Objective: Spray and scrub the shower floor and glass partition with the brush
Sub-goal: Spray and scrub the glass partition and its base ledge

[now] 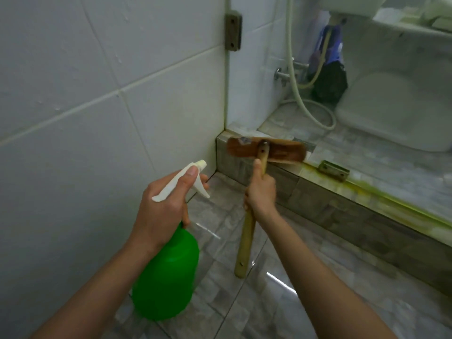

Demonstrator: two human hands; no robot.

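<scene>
L hand [161,206] gripped the spray bottle [168,272], fingers [185,215] round its neck; R hand [260,192] clenched the brush [266,150] handle. Brush head lay on the tiled curb [330,209], seemingly against the glass partition [256,94]. Yellow-green grime [367,189] ran along curb; floor [244,302] glossy.

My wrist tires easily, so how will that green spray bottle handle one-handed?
Probably rigid plastic: the bottle holds its rounded shape hanging from the left hand, which grips its neck. Its big body could be heavy if full; the opaque green hides the level. The floor looks wet, so it may get slippery.
</scene>
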